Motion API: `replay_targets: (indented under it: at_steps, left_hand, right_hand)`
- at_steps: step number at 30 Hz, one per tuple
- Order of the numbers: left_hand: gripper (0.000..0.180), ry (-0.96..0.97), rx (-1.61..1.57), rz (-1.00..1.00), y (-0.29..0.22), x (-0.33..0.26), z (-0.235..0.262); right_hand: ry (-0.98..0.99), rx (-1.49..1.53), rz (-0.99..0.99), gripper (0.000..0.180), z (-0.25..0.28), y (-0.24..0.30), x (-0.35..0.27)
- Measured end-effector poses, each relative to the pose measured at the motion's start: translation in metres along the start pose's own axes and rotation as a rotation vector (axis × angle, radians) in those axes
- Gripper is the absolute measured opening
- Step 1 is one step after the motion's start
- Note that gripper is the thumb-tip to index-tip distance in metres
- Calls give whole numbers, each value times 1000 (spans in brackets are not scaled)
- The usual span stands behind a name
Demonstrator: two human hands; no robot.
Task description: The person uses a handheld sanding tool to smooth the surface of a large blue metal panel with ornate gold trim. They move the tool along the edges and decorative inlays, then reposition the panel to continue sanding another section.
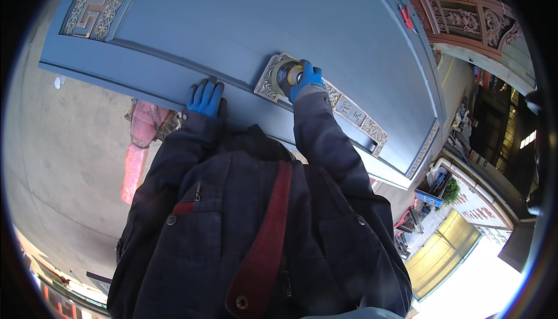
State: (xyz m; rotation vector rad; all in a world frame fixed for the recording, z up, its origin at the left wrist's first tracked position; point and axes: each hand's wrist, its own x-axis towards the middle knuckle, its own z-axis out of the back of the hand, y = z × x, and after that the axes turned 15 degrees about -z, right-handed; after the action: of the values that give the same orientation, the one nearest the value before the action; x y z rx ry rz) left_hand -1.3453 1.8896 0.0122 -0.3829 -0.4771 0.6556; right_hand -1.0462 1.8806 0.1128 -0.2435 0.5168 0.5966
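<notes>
Gloved fingers (207, 93) of the left hand (202, 104) are lying over the near border of a big blue door (221, 28), slightly apart and gripping nothing; they are probably giving the leaning person a brace. Below that border, a pink wrapped bundle (145, 127) is sitting on the floor (75, 144). A little farther in, the right hand (308, 79) is holding a round disc (286, 76) by its right side, its fingers clamping around it; whether it is a roll of tape or a tool's wheel, I cannot tell. The disc is covering part of the left end of a long silver plate (350, 109), and the grip from the side is seemingly leaving its other edge free against the plate. The plate is running slantwise along the door's near side, likely because a handle belongs there. Farther off, a red-handled tool (407, 18) is lying near the door's right edge, perhaps parked out of the way. Beyond it, carved reddish panels (465, 14) are standing past the door.
</notes>
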Motion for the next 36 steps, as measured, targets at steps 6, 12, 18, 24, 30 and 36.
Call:
replay_targets:
  at_steps: [6,12,18,24,30,36]
  left_hand:
    - [44,10,-11,5,1,1,0]
    - [45,3,5,-9,0,3,5]
    - [47,49,3,-13,-1,3,7]
    - [45,50,4,-19,-3,6,10]
    - [48,68,10,-23,-3,7,8]
    - [49,64,62,-40,-2,0,0]
  right_hand:
    - [42,-112,66,92,9,-1,12]
    - [15,-3,58,88,12,-4,6]
    - [-18,142,100,92,4,6,-9]
    - [-48,65,94,96,-7,-20,-11]
    - [-31,0,62,92,-11,-17,-10]
    - [-127,-7,68,89,-15,-33,-10]
